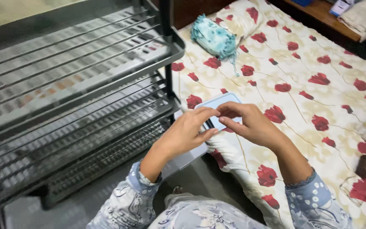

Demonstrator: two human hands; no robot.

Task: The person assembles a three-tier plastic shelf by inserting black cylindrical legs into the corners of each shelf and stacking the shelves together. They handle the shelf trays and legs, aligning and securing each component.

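My left hand (187, 132) and my right hand (250, 124) meet over the edge of a bed, fingertips pinched together around a small dark object (210, 123) that is mostly hidden. Just behind the fingers lies a flat light-blue rectangular object (219, 101) on the white bedsheet with red flowers (306, 76). Both arms wear light blue patterned sleeves.
A dark metal rack with several wire shelves (77, 97) stands at the left, close to the bed. A folded teal cloth bundle (213, 37) lies near a flowered pillow (244, 17). A small brown object (364, 166) rests at the right on the sheet. A wooden ledge (318, 15) runs behind.
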